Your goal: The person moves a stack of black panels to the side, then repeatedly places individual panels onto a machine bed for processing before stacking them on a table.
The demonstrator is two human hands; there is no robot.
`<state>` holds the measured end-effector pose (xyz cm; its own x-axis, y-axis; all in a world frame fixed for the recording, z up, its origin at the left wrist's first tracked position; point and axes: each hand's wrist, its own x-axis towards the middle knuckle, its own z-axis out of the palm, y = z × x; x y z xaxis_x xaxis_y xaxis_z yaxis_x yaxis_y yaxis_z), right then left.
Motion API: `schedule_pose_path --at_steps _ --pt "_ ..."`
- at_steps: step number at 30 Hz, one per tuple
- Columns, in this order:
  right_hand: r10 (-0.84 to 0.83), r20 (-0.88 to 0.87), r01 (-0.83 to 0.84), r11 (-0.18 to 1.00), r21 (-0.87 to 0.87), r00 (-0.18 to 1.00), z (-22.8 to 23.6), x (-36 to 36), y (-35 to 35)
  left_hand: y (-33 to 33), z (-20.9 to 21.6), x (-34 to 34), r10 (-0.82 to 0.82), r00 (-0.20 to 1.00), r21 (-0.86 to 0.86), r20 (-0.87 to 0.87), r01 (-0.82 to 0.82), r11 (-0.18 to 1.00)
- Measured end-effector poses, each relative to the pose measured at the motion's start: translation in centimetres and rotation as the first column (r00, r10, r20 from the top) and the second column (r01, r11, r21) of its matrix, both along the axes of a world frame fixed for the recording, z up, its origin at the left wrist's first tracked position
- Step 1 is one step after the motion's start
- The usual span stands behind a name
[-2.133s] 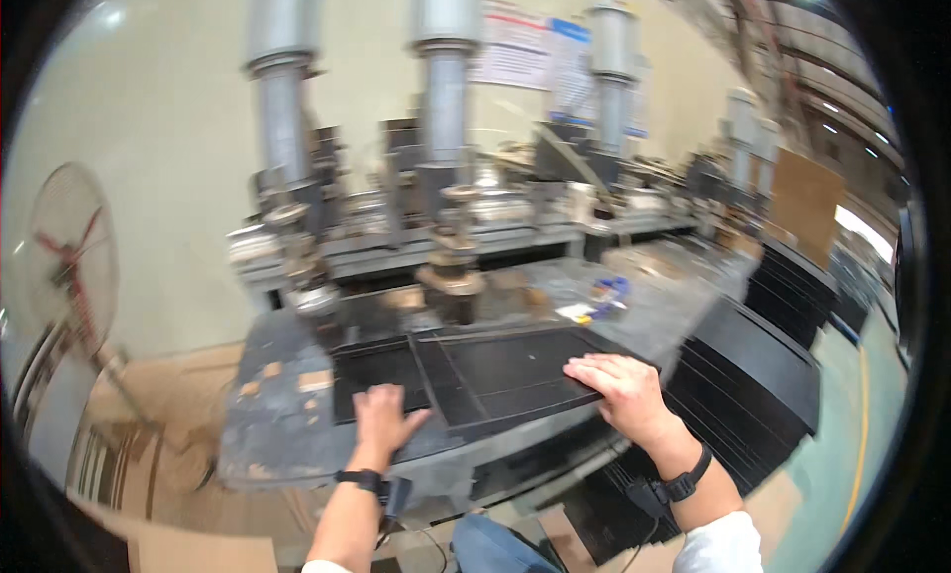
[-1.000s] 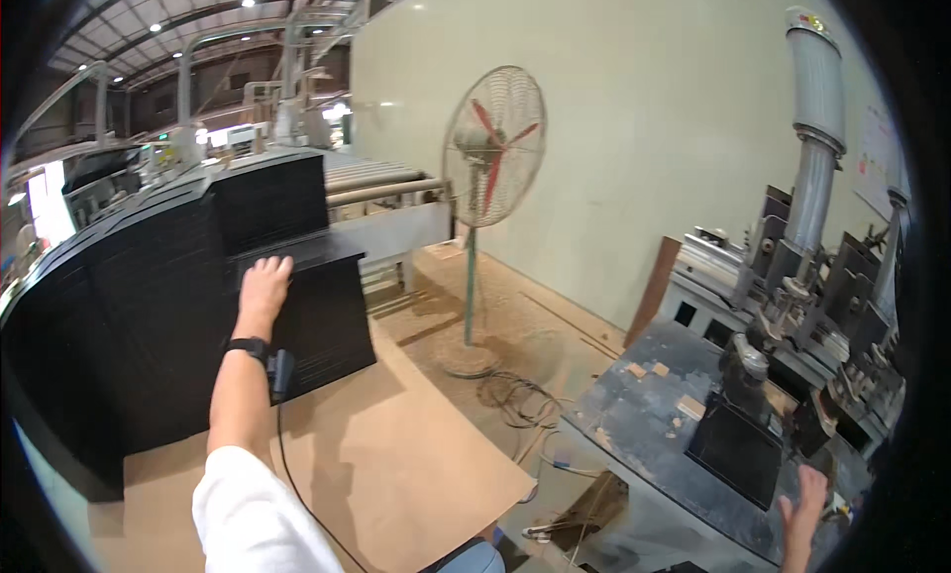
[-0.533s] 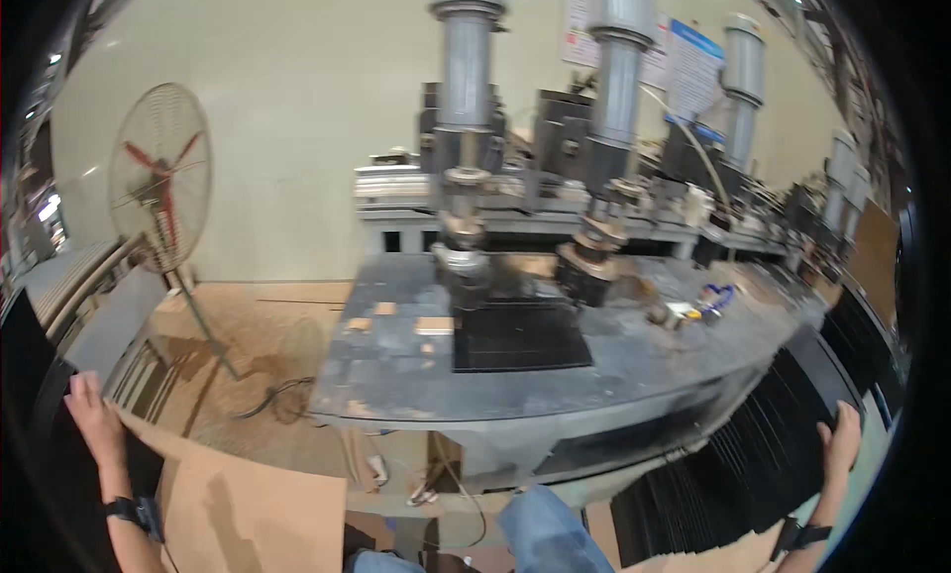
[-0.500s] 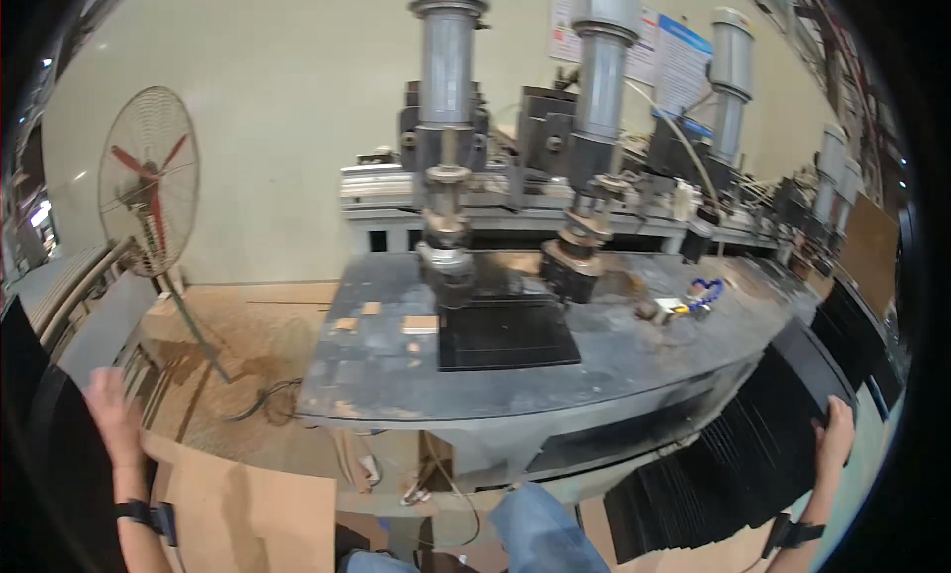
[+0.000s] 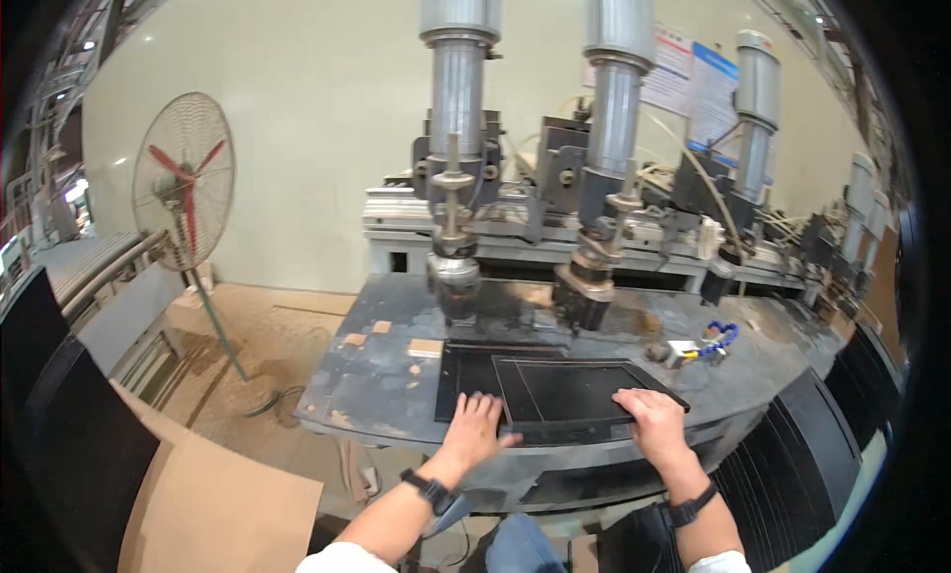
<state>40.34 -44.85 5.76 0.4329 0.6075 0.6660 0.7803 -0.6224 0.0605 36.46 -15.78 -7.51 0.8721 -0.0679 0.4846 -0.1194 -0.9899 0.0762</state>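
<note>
Black panel [image 5: 580, 387] lies on the near side of the bench [image 5: 376, 390], overlapping a second panel [image 5: 474, 372] at left. The left hand [image 5: 475, 434] spreads open; whether the right hand [image 5: 654, 419] grips or merely rests, I cannot tell. Even, light pressure should keep it flat.

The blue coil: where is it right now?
In the head view, the blue coil is right of centre on the grey tabletop, beyond the right hand and the black panel it touches.

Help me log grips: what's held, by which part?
The right hand seems to hold the upper black panel by its right end; the left hand looks open.
</note>
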Motion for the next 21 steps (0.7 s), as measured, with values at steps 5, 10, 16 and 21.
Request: schedule_pose_path --at_steps 5,10,16,21 --pt "0.0 -0.096 -0.006 0.997 -0.072 0.995 -6.8 5.1 6.2 3.1 1.3 -14.6 -0.124 0.991 0.156 -0.042 0.129 0.979" --pt "0.208 -0.304 -0.243 0.967 -0.082 0.93 -11.1 10.9 9.6 8.6 6.1 -29.5 -0.178 0.976 0.389 0.125 0.117 0.914" --pt "0.239 -0.349 -0.282 0.956 -0.078 0.906 -11.3 11.9 12.8 13.9 12.7 -43.2 0.342 0.912 0.583 0.226 -0.408 0.703" --pt "0.174 -0.36 -0.222 0.97 -0.097 0.917 -10.2 9.9 12.6 23.2 18.8 -48.2 0.581 0.639 0.462 0.505 -0.768 0.443"
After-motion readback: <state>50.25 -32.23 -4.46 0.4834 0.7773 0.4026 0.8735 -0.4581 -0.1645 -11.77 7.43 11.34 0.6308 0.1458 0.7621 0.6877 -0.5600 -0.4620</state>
